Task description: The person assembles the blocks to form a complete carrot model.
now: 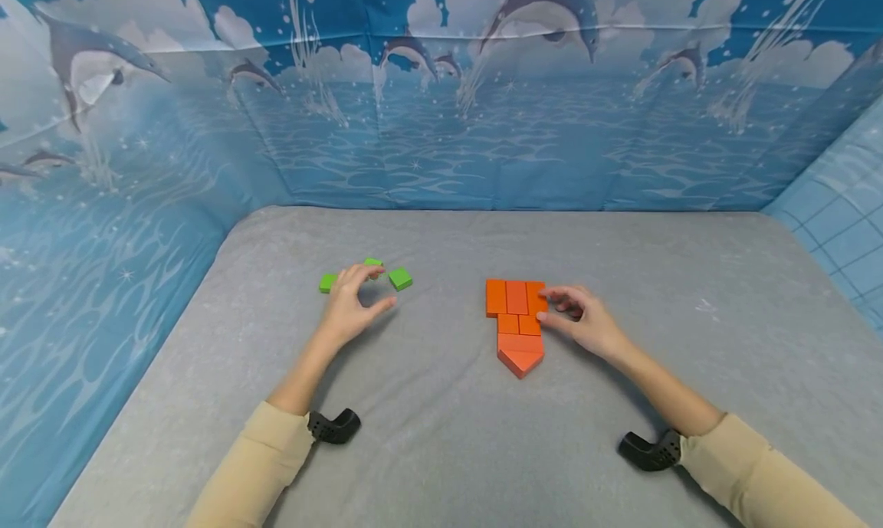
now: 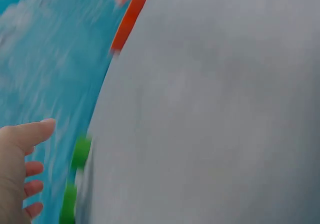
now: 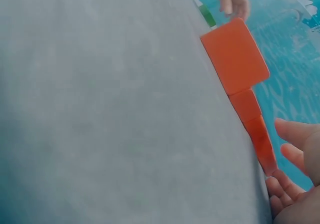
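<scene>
Several orange wooden blocks (image 1: 516, 298) lie flat against one another, forming a shape with a wide row of three rectangles at the far end and a triangular block (image 1: 520, 362) pointing toward me. My right hand (image 1: 586, 325) is at the right edge of that row, its fingertips touching or very close to the end rectangle and its thumb spread apart. Around the left hand (image 1: 347, 307) are green blocks: one (image 1: 400, 278) to the right of its fingers, another (image 1: 327, 283) partly behind the hand, a third (image 1: 373, 262) beyond it. Nothing is visible between the left thumb and fingers.
A grey cloth (image 1: 441, 444) covers the table. Blue dolphin-printed curtains (image 1: 441, 152) hang along the far side and the left. Each wrist wears a black curved mount (image 1: 334, 426) by a beige sleeve (image 1: 255, 467).
</scene>
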### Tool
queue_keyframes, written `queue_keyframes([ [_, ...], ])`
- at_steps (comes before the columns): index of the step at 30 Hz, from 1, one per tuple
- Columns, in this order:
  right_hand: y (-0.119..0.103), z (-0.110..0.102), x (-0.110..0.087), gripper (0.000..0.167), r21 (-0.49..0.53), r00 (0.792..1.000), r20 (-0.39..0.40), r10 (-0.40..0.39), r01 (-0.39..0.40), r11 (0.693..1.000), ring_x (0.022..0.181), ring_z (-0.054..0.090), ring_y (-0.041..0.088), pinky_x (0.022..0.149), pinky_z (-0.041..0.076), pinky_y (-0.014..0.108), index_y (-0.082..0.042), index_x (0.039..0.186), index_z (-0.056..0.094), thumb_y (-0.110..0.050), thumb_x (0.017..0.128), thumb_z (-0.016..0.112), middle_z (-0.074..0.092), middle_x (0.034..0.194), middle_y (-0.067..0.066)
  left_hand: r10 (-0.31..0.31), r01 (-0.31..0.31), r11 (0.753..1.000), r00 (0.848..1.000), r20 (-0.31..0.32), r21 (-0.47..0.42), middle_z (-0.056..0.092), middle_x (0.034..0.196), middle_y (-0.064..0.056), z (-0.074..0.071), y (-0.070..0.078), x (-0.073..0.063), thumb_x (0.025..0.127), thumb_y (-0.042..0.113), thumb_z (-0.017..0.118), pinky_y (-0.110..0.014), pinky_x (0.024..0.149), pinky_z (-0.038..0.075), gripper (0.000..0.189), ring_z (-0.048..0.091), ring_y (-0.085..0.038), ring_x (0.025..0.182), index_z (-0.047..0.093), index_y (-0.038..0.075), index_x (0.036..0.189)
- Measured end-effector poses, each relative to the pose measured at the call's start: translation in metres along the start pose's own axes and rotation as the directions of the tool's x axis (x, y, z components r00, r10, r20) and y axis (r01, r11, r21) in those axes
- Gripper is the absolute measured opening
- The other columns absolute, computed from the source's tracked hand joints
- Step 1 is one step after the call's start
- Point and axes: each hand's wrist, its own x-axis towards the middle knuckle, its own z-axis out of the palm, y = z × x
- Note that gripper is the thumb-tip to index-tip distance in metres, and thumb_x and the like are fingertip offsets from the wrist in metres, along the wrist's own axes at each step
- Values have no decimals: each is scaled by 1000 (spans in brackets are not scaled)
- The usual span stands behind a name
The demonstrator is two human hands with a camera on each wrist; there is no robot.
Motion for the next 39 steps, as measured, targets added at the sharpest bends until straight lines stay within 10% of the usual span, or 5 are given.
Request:
queue_keyframes([
  [8, 5, 2, -1, 41, 23, 999, 40, 13, -14, 1000, 98, 46, 22, 83, 36, 28, -6, 118, 58, -22, 82, 69, 50, 117, 13, -131, 130, 991, 991, 6, 32, 53, 115, -18, -45, -48, -11, 72, 15, 77, -53, 90, 26, 54, 42, -35, 105, 56, 2, 120],
  [16, 7, 2, -1, 43, 14, 998, 55, -3, 2, 1000, 98, 45, 22, 84, 36, 29, -6, 118, 58, -21, 80, 71, 51, 116, 12, -173, 170, 984, 983, 67, 48, 52, 118, -20, -58, -72, -22, 78, 12, 72, -57, 95, 20, 49, 38, -38, 113, 53, 0, 123],
  [39, 5, 2, -2, 43, 5, 999, 47, -4, 3, 1000, 98, 46, 23, 85, 37, 34, -4, 117, 58, -20, 80, 72, 52, 116, 13, -200, 194, 977, 978, 66, 86, 55, 111, -18, -54, -75, -24, 83, 13, 67, -52, 86, 22, 35, 40, -35, 105, 56, 2, 114],
])
